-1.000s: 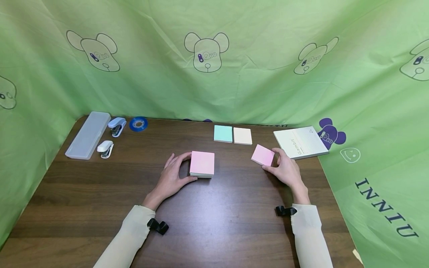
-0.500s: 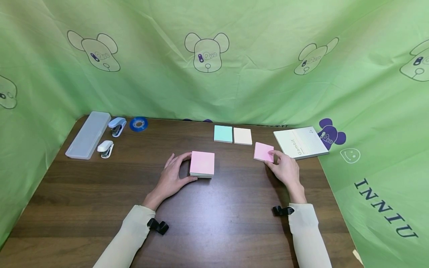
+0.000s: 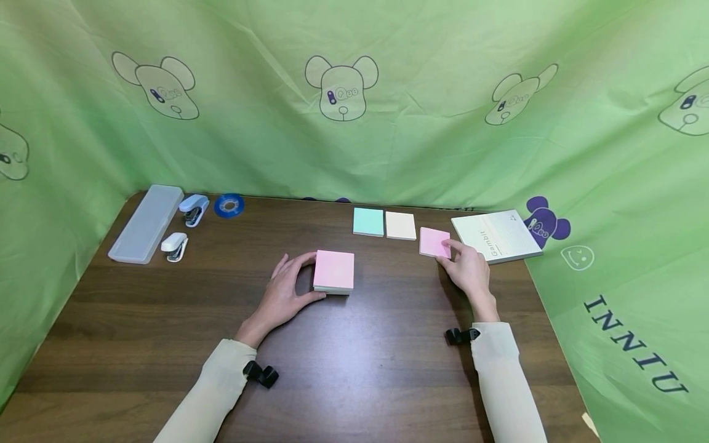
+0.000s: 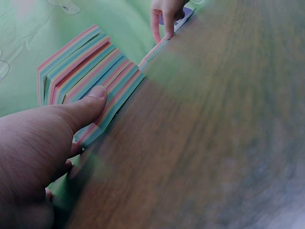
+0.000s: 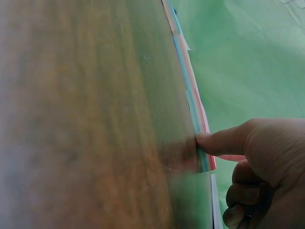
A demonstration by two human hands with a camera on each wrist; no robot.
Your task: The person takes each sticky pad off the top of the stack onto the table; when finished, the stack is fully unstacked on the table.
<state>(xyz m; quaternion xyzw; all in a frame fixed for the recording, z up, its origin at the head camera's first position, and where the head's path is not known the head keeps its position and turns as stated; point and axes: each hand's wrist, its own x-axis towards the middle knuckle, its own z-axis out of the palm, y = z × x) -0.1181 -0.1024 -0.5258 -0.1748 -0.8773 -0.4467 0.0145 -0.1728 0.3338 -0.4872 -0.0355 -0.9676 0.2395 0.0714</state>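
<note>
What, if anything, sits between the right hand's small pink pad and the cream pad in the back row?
Nothing visible. The right hand touches the small pink pad, which lies just right of the cream pad with only a thin strip of bare table between them.

The right hand [image 5: 264, 167] sits at the lower right, its thumb [image 5: 224, 141] stretched out with the tip pressed against the edge of a thin pink pad of sticky notes [image 5: 206, 151], seen side-on. The other fingers [image 5: 243, 195] curl beneath. The dark brown wooden tabletop [image 5: 86, 119] fills the left, with green cloth [image 5: 238, 62] behind.
</note>
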